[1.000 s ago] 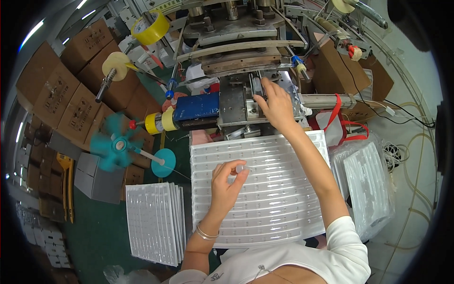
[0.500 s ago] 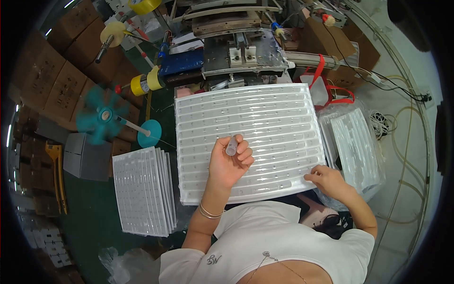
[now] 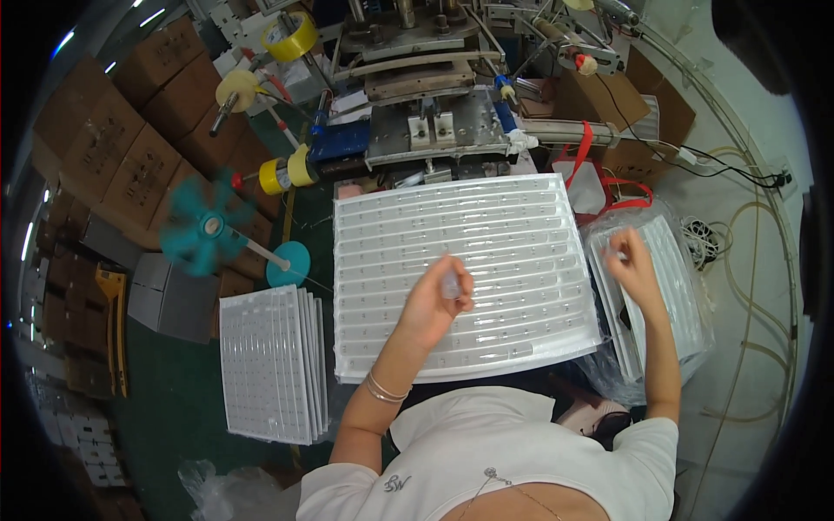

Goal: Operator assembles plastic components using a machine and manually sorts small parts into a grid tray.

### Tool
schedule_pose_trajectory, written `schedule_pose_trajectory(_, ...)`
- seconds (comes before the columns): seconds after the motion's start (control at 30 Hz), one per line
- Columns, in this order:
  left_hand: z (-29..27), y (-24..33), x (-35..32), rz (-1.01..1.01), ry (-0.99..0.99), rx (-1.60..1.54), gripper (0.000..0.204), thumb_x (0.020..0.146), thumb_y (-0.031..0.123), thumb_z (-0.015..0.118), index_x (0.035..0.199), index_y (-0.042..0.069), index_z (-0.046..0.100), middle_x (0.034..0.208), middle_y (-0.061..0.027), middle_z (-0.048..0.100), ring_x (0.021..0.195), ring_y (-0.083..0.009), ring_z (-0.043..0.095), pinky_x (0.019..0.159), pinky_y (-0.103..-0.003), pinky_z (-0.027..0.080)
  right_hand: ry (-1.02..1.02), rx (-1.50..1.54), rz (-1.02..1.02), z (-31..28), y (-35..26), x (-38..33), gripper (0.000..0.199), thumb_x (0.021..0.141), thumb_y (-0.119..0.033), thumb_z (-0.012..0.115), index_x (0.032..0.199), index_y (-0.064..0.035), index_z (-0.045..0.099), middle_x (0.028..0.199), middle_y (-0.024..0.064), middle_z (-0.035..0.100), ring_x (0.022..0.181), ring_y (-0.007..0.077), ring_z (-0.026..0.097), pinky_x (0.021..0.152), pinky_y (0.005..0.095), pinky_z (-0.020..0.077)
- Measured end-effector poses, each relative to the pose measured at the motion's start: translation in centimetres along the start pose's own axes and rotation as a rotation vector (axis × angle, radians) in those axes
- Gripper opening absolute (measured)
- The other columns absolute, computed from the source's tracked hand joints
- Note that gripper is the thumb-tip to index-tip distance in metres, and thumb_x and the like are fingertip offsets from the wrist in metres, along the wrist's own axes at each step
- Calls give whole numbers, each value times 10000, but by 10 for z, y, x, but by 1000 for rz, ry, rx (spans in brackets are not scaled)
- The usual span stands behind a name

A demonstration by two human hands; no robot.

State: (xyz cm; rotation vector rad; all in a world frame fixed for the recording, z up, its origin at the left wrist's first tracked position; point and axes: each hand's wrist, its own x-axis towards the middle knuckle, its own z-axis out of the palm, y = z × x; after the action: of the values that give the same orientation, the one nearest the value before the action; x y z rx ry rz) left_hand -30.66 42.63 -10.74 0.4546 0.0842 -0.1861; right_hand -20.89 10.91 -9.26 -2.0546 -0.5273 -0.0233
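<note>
Left hand (image 3: pixel 439 300) pinches a small clear part (image 3: pixel 451 286) over the white tray (image 3: pixel 460 260) in front; right hand (image 3: pixel 630 260), fingers curled, touches the bagged trays (image 3: pixel 669 286) at right, grip unclear

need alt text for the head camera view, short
Seen from above, a person's left hand holds a small clear plastic piece over a large white ribbed plastic tray, while the right hand reaches into a bagged stack of white trays beside it.
</note>
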Motion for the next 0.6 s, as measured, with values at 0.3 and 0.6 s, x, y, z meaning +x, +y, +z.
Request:
schedule_pose_trajectory(0.3, -14, 39, 41, 568, 170, 1760, 317, 805, 39, 506, 1117, 41, 561, 971, -134, 610, 867, -280, 605, 757, -358, 489, -62, 288, 92, 98, -12, 105, 182, 865, -130, 606, 999, -17, 557, 981, 47, 588, 799, 135, 595, 572, 243, 500)
schedule_pose_trajectory(0.6, 12, 130, 184, 1133, 513, 2465, 408, 817, 389, 615, 1120, 116, 629, 979, -115, 588, 756, -277, 607, 630, -404, 474, 190, 161, -198, 126, -31, 181, 250, 810, -83, 650, 1047, -19, 601, 1007, 86, 618, 771, 161, 599, 619, 261, 515)
